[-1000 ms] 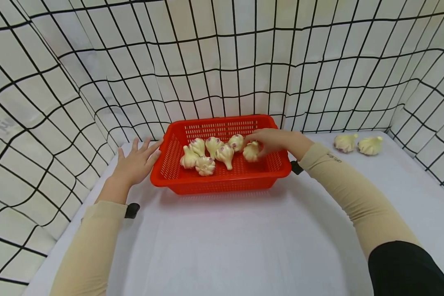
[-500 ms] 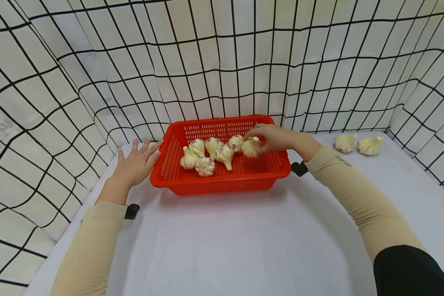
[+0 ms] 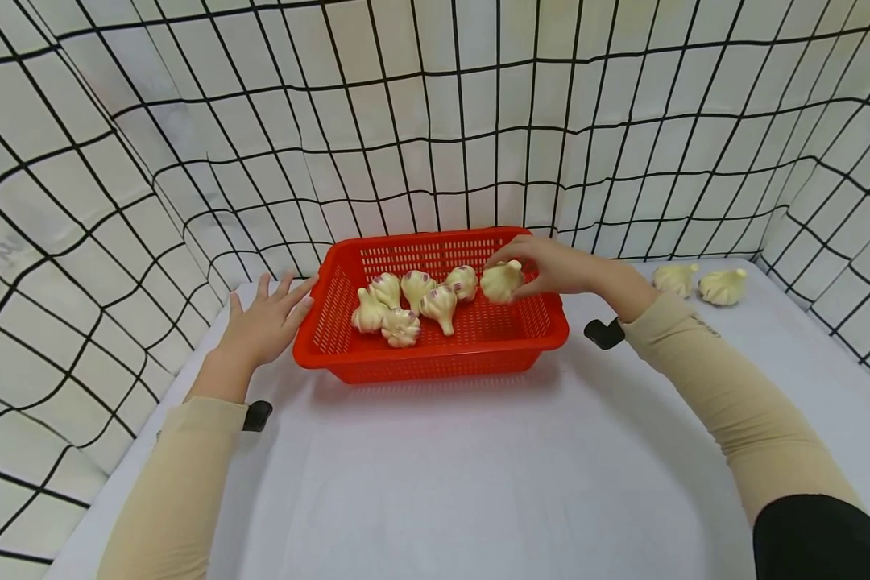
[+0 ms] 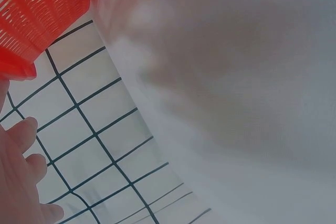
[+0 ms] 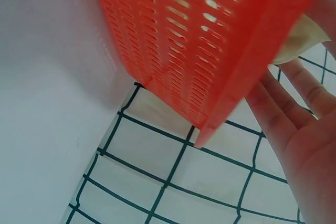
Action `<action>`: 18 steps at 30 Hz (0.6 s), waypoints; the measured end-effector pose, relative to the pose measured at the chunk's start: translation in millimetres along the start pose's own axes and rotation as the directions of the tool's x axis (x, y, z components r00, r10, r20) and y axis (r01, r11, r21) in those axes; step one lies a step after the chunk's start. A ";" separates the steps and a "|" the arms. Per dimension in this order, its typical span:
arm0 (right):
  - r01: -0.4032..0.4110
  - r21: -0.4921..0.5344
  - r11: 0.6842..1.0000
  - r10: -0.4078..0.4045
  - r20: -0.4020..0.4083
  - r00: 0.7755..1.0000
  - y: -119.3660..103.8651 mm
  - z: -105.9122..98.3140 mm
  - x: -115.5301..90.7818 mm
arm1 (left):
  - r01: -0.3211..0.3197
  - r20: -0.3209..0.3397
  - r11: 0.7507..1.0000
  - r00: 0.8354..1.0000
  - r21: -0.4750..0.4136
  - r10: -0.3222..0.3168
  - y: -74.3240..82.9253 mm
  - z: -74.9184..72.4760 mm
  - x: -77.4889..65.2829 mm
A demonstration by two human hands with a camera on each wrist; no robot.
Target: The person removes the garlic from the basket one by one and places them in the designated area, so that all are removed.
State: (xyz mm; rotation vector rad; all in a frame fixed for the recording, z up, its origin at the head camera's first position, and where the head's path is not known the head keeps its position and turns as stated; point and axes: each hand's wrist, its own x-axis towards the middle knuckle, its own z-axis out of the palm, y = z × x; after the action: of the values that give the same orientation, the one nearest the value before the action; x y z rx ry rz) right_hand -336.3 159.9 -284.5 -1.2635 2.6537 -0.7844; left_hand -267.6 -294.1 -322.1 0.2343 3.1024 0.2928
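Note:
A red plastic basket [image 3: 435, 362] with slotted walls stands on the white table. My right hand [image 3: 551, 266] grips a garlic bulb [image 3: 500, 282] over the basket's right part. In the right wrist view that garlic bulb [image 5: 299, 40] shows past the rim, partly hidden by the basket wall [image 5: 173, 40]. Several other garlic bulbs [image 3: 402, 328] with purple-tinged skins lie in the basket's left and middle. My left hand [image 3: 261, 322] rests with spread, straight fingers at the basket's left rim. The left wrist view catches only part of the left hand [image 4: 21, 182] below the basket corner [image 4: 42, 19].
Two garlic bulbs, one [image 3: 674, 279] beside another [image 3: 722, 287], lie on the table at the back right. Black netting [image 3: 435, 147] over white walls encloses the back and sides. The white tabletop [image 3: 449, 475] stretches in front of the basket.
My right hand has lifted the garlic bulb off the basket floor and drawn it slightly up and to the right. The left hand has stayed at the rim.

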 end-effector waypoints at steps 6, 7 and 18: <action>-0.031 0.043 0.999 0.033 -0.045 0.998 -4.2 -5.6 -11.6 | -0.003 -0.006 1.000 1.000 0.001 0.003 0.2 -0.4 -0.3; -0.037 0.049 0.998 0.040 -0.052 0.998 -5.1 -6.7 -13.9 | -0.004 -0.007 1.000 1.000 0.001 0.004 0.3 -0.4 -0.3; -0.088 0.111 0.990 0.101 -0.109 0.989 -7.7 -13.4 -37.6 | -0.002 -0.008 1.000 1.000 -0.005 0.002 1.0 1.2 -0.4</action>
State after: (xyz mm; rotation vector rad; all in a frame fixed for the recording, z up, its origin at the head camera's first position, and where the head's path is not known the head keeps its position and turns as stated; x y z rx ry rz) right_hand -310.5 189.5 -274.0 -1.0900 2.6964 -0.9962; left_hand -267.0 -293.0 -323.1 0.2364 3.1094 0.3025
